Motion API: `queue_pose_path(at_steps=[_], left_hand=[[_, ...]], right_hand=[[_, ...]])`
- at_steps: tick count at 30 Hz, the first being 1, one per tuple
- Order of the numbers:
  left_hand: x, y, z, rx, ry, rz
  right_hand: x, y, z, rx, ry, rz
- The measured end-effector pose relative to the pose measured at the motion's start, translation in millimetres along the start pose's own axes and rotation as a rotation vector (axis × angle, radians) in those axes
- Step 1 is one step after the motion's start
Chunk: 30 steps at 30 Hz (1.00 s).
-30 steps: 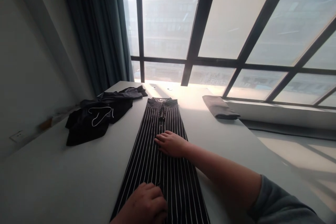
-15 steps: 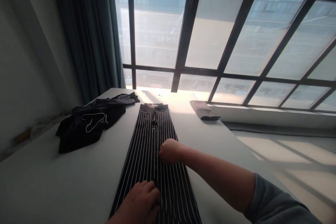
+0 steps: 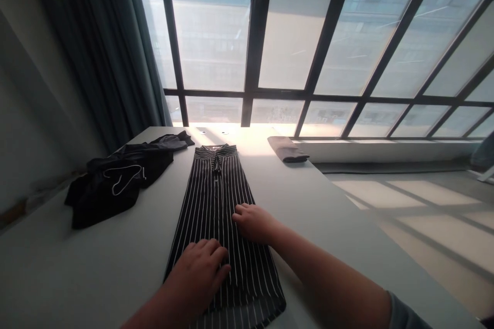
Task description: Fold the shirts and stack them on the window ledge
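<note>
Striped garment (image 3: pixel 203 190) lies lengthwise on the tabletop (image 3: pixel 96 282), collar at the far end. Your left hand (image 3: pixel 203 264) is palm down over its lower part, fingers loosely bent, thumb apart, open. Your right hand (image 3: pixel 252 222) sits farther up at its right edge, forearm slanting in from the lower right, fingertips pointing left; thumb hidden, can't tell if it pinches cloth. Dark clothes (image 3: pixel 111 185) left, gray cloth (image 3: pixel 287 149) far right.
</note>
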State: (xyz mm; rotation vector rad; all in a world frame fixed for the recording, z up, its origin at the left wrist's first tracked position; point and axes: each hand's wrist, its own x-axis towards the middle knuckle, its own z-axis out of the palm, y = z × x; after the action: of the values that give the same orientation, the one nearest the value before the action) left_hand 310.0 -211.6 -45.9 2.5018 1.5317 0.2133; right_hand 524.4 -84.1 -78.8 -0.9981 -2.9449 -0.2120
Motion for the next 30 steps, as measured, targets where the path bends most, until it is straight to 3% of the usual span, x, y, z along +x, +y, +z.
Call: queue_pose_path(at_steps=[3,5,9,22,30], left_hand=[[26.3,-12.8,-7.5,0.126,0.103,0.092],[46.2,-28.5,-4.8,0.210,0.168,0.083],[69.2,-58.5,3.6,0.283,0.171,0.097],[77.6,-79.4,29.1,0.337,0.197,0.146],[73.9,-76.1,26.4,0.353,0.131,0.125]], right_hand=[[-9.0,3.5,6.3,0.045,0.057,0.053],[-11.5,6.5,6.9,0.063,0.046,0.052],[-11.7,10.3,6.5,0.098,0.054,0.044],[-8.5,10.3,5.3,0.090,0.037,0.022],[-7.1,11.6,8.6,0.121,0.052,0.015]])
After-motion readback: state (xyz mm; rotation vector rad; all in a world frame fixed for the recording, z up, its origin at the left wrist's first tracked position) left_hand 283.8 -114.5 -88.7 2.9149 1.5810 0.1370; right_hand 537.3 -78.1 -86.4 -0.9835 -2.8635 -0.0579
